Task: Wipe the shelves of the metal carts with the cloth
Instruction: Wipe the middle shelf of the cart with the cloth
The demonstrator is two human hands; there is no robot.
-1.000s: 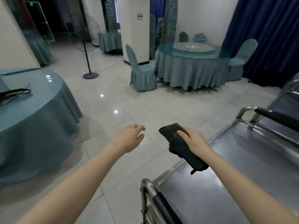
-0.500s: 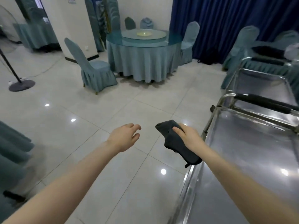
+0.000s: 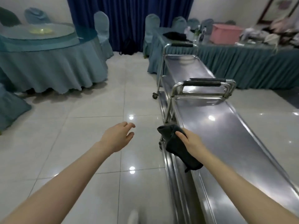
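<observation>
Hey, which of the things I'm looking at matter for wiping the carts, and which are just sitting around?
For the job:
- dark cloth, gripped in the right hand
- near metal cart
- far metal cart beyond it
- left hand, holding nothing

Just lying about:
- round table
- covered chair
- pink box on the long table
- blue curtain

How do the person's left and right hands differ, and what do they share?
The left hand holds nothing, fingers relaxed; the right hand grips a dark cloth. The left hand hovers over the tiled floor; the right hand is over the edge of the near metal cart. Both reach forward, arms bare.
</observation>
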